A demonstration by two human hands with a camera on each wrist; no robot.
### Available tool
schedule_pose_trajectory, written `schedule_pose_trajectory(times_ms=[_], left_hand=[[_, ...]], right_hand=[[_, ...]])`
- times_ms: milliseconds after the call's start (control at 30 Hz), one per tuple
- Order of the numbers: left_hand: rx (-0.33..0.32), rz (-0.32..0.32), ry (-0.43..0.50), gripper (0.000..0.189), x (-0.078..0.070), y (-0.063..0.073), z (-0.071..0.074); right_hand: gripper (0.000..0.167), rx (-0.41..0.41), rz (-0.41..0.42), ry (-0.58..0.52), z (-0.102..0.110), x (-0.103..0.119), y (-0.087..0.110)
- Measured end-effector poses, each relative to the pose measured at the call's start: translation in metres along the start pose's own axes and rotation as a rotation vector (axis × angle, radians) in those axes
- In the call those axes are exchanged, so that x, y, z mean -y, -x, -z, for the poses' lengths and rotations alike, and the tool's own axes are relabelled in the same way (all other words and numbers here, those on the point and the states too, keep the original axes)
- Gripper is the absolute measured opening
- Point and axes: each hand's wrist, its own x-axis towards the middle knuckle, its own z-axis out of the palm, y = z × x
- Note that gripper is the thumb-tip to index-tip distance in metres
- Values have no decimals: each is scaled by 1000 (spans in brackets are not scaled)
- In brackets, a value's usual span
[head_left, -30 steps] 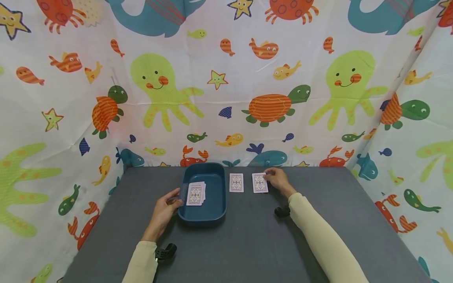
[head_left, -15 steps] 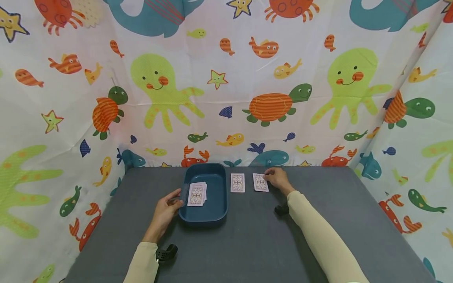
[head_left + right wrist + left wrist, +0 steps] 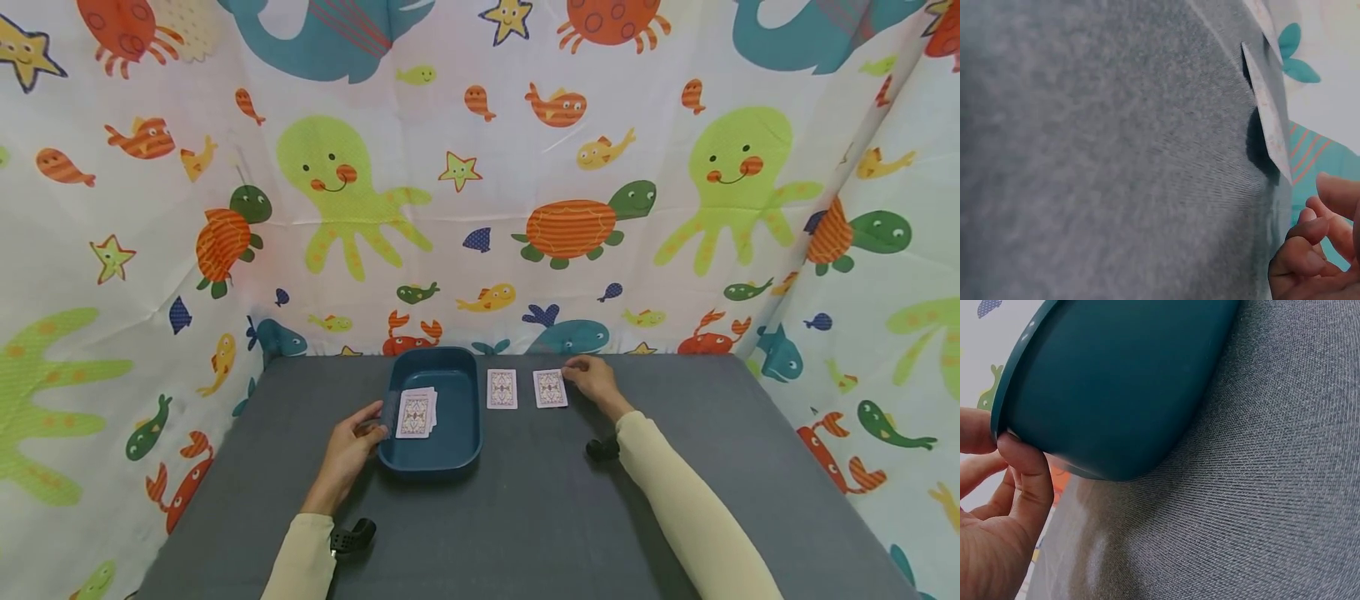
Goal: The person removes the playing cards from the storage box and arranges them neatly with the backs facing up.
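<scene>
My left hand point(image 3: 354, 446) pinches the left rim of a dark blue plastic tub point(image 3: 465, 450). In the left wrist view the thumb point(image 3: 1025, 456) presses the tub's outer wall just under the rim. Inside the tub lies a small stack of playing cards point(image 3: 415, 414), patterned backs up. Right of the tub, two more cards lie in a row, a left card point(image 3: 502, 389) and a right card point(image 3: 551, 389). My right hand point(image 3: 596, 383) is at the right card's top right corner. The right wrist view shows a gap between its loosely bent fingers and that card.
A grey cloth-covered table point(image 3: 517, 517) carries everything. Behind and at both sides hangs a white curtain point(image 3: 480, 275) printed with sea animals. Each wrist wears a black band, the left wristband point(image 3: 352, 536) near the tub's front left.
The right card has turned slightly and lies straighter; my right fingers have come off its corner to beside its edge. My left hand has stayed on the tub's rim.
</scene>
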Motion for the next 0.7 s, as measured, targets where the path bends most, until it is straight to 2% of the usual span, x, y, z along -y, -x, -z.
schedule_pose_trajectory(times_ms=[400, 700], left_hand=[[-4, -13, 11, 49, -1, -1, 0], [6, -3, 12, 49, 0, -1, -1]], right_hand=[[34, -34, 52, -75, 14, 12, 20], [31, -52, 129, -115, 13, 31, 48]])
